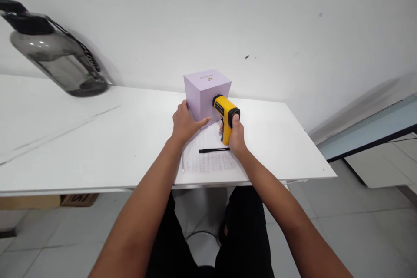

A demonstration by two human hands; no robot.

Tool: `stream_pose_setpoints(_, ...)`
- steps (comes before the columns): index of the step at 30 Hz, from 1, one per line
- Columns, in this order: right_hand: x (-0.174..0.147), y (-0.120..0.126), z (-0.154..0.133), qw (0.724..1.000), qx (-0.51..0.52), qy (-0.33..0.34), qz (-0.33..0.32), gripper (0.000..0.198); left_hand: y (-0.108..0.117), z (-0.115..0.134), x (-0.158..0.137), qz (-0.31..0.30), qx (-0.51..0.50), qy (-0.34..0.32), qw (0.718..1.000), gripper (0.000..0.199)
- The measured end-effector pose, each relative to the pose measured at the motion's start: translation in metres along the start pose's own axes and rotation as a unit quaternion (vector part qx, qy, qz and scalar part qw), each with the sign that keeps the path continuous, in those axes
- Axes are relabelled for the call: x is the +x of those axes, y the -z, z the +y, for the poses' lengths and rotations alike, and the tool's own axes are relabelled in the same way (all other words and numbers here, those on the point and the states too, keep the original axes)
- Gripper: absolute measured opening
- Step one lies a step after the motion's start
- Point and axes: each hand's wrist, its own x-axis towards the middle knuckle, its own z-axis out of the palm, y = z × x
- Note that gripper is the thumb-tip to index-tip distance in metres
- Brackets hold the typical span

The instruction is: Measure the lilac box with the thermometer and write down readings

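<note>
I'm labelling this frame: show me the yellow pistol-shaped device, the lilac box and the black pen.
Yellow pistol-shaped device (226, 116): head view, side of body.
Lilac box (207, 101): head view, right-hand near face.
Black pen (214, 150): head view, middle of barrel.

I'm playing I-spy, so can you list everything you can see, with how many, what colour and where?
box: one, lilac, on the table
gun-shaped tool: one, yellow and black, in the right hand, nose towards the box
pen: one, black, lying on the paper
paper: at least one sheet, white with marks, on the table
bottle: one, see-through grey with black top, table's back left
table: one, white, against the wall
wall: one, white, behind
panel: one, pale blue, dark-edged, far right
cardboard: at least one piece, brown, below table, left
floor: one, grey tiles, below
trouser legs: two, black, bottom middle
hands: two, brown, left touching the box, right holding the tool
</note>
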Motion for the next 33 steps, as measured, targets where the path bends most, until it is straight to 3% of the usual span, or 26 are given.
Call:
stream_pose_setpoints(14,0.000,0.002,0.003,0.998,0.043,-0.003,0.039,0.068,-0.005,-0.003,-0.006,-0.055,0.059,0.046,0.996,0.087)
stream_pose_setpoints(19,-0.002,0.004,-0.010,0.993,0.116,-0.031,0.009,0.058,-0.005,-0.006,-0.006,-0.045,0.052,0.040,0.997,0.086)
stream_pose_setpoints(26,-0.009,-0.005,-0.019,0.972,0.209,-0.093,-0.050,0.055,-0.004,-0.004,-0.007,0.004,0.009,0.092,0.996,0.085)
stream_pose_setpoints(30,-0.011,-0.012,-0.015,0.974,0.196,-0.080,-0.081,0.056,-0.003,0.002,-0.007,0.016,0.034,0.087,0.995,0.082)
stream_pose_setpoints(33,-0.011,-0.012,-0.012,0.987,0.132,-0.050,-0.074,0.050,-0.003,0.001,-0.005,0.012,-0.009,0.098,0.995,0.079)
